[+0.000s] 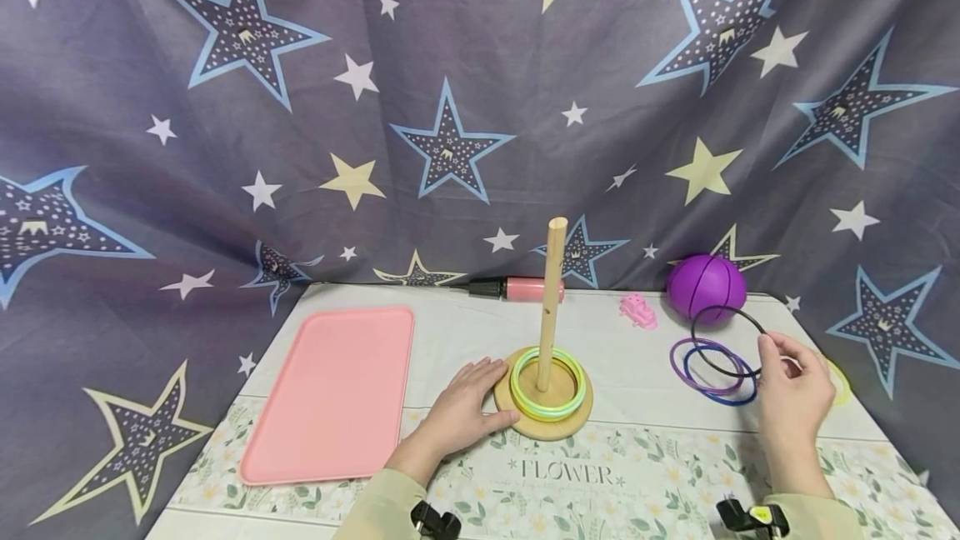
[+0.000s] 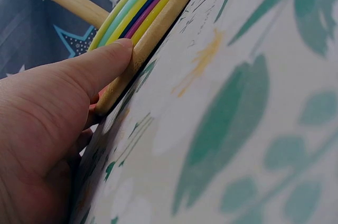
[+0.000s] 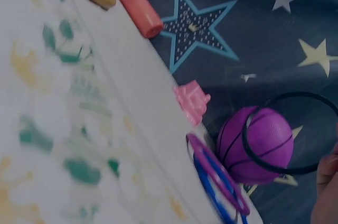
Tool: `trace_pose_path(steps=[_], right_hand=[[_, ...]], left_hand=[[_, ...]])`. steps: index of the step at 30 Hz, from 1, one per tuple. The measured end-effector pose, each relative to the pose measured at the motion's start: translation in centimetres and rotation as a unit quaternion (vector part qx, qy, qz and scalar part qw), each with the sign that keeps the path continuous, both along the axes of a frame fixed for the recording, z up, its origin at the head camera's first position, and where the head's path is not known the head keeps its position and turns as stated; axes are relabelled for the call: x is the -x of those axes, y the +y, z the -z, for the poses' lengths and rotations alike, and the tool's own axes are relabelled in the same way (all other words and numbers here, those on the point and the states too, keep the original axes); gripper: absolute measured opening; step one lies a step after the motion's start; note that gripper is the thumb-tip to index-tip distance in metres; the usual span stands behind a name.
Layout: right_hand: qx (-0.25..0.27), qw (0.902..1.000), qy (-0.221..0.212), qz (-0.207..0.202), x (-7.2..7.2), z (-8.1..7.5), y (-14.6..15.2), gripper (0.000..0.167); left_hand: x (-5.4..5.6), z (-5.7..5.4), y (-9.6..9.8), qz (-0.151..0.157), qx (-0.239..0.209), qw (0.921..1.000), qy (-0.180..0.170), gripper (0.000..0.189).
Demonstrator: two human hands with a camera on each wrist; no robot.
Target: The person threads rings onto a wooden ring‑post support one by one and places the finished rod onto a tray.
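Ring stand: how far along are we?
Done: stacked rings sit around the post.
In hand: black ring, pinched by the right grip away from the post; left grip touches the base.
Likely left: purple ring and blue ring on the table, apparently a yellow one, partly hidden.

Play corner: starry curtain (image 1: 495,48), ball (image 1: 701,283)

I'm watching the black ring (image 3: 288,171) hanging tilted in the right hand (image 1: 797,386), a purple ring (image 1: 672,362) and blue ring (image 1: 732,403) overlapping on the bench (image 1: 465,323), and stacked rings (image 1: 547,415) encircling the upright wooden post (image 1: 552,307).
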State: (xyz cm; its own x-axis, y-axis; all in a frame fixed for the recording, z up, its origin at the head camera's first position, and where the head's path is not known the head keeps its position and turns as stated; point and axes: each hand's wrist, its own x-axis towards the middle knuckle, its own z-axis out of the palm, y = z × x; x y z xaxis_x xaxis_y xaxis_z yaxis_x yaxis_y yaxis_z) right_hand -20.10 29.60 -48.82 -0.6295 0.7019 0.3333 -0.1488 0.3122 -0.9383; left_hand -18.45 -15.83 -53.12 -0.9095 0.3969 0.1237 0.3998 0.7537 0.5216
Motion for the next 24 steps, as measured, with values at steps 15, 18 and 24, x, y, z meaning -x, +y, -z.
trace_pose_path(steps=[15,18,24], right_hand=[[0.173,0.9784,0.024,-0.111,0.2,-5.2,-4.3,0.008],[0.225,0.9636,0.033,-0.141,0.1,-6.4,-5.3,0.008],[0.263,0.9416,0.075,-0.197,-0.3,-8.8,-7.2,0.009]], left_hand=[[0.0,0.0,0.0,0.001,-0.004,1.0,0.001,0.087],[0.0,0.1,-0.1,0.001,-0.003,1.0,0.003,0.087],[0.1,0.1,-0.1,-0.001,-0.003,1.0,0.001,0.087]])
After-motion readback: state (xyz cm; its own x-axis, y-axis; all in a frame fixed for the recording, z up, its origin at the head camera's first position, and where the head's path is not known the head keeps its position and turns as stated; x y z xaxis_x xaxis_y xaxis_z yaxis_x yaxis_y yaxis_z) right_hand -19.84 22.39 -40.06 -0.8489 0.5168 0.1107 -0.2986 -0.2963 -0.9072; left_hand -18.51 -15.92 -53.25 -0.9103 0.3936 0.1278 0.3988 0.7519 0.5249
